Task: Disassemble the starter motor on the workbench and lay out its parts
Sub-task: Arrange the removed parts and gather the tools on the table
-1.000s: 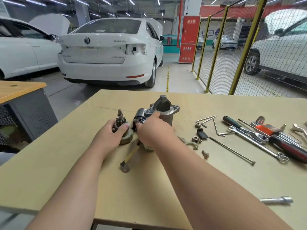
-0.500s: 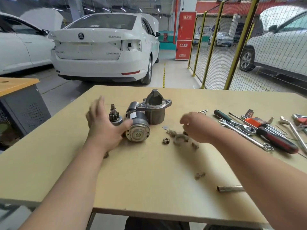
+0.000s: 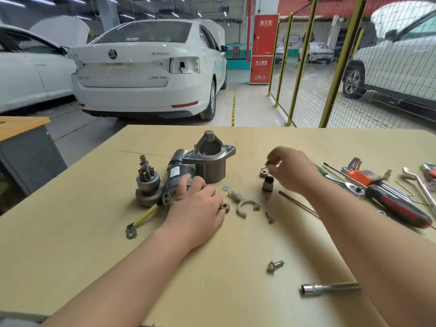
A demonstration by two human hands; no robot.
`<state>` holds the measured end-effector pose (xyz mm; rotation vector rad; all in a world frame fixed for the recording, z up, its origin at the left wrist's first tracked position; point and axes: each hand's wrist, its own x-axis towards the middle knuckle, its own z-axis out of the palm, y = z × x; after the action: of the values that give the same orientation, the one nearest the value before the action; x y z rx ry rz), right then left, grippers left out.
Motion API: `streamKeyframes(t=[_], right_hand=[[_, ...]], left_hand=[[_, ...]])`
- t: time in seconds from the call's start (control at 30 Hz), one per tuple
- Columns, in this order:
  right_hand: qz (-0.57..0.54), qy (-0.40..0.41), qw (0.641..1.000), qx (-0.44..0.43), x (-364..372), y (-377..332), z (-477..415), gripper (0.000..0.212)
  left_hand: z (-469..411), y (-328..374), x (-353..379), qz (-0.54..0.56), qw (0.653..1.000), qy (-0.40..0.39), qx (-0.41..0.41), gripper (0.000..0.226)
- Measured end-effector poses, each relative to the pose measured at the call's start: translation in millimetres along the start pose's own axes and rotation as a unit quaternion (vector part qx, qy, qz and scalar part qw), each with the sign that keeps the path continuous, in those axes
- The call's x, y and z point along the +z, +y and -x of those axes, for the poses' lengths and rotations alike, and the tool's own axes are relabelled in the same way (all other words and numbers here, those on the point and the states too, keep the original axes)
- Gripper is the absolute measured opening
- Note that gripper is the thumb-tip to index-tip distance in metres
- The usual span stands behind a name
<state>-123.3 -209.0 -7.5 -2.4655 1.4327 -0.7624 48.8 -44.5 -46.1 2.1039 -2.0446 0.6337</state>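
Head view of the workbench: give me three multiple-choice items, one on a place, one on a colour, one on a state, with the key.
1. Where does the pinion drive stand?
A) just left of the motor body
B) among the screwdrivers
C) inside the nose housing

2. What colour is the sleeve on the cable lying in front of the pinion drive?
A) red
B) blue
C) yellow

3. What is the right hand doing?
A) lying flat and empty
B) pinching a small part
C) gripping a screwdriver

Key:
1 A: it stands upright at the motor body's left side.
2 C: the sleeve is plainly yellow up to its metal lug.
3 B: its fingertips curl round a small piece, apart from the tools.
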Motion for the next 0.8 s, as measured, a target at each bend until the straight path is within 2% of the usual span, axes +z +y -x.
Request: streamKeyframes(t=[0.1, 0.23, 0.47, 0.57, 0.63, 0.7, 0.8], right_hand=[[0.020, -0.005, 0.999, 0.049, 0, 4, -17, 0.027], [0.111, -0.095, 0.989, 0.020, 16, -5, -27, 0.023], [0.199, -0.133, 0.971, -0.010, 25, -16, -34, 0.020], [0.172, -0.144, 0.974, -0.007, 16, -21, -30, 0.021], [0.112, -0.120, 0.986, -0.024, 10, -32, -22, 0.023], [0.059, -0.116, 0.989, -0.075, 7, -50, -9, 0.022], [0.035, -0.158, 0.976, -0.148, 8, -75, 14, 0.018]], left_hand=[[0, -1, -1, 0.007, 1.000, 0.012, -0.012, 0.039], [0, -1, -1, 0.008, 1.000, 0.014, -0.011, 0.037], [0, -3, -2, 0.005, 1.000, 0.012, -0.009, 0.039], [1, -3, -4, 0.009, 1.000, 0.011, -0.013, 0.039], [3, -3, -6, 0.011, 1.000, 0.013, -0.018, 0.038], [3, -2, -7, 0.019, 0.999, 0.015, -0.023, 0.037], [5, 0, -10, 0.017, 0.999, 0.013, -0.039, 0.036]])
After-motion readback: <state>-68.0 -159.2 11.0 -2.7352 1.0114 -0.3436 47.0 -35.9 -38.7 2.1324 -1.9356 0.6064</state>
